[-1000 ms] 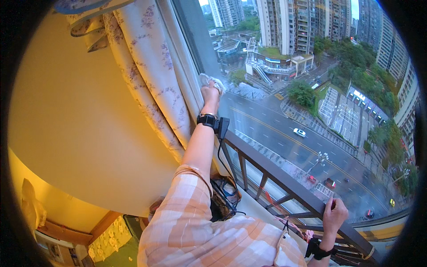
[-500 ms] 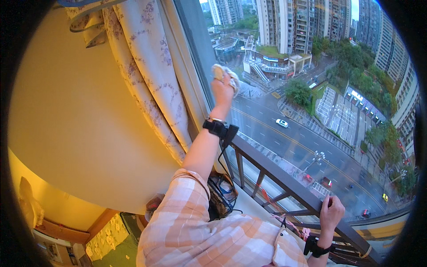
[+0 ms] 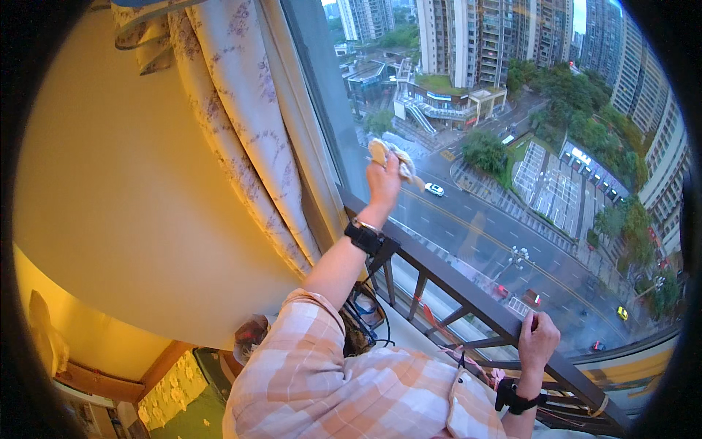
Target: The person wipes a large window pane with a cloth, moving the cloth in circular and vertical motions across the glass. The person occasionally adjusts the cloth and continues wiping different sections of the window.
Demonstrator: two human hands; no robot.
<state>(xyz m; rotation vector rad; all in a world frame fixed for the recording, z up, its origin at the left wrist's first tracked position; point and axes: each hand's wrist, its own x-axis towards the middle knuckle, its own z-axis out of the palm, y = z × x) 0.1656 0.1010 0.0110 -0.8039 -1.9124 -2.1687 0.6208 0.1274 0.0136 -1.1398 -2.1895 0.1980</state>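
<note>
Left hand: closed around a bunched cloth, arm stretched out | Cloth: at the window, higher in view than the rail; contact hard to tell | Right hand: fingers curled in at the rail, cannot tell whether it grips | Curtain: hangs left of the window

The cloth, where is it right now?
In the head view, the cloth is above centre, held in the left hand in front of the window, right of the curtain and above the dark railing.
</note>
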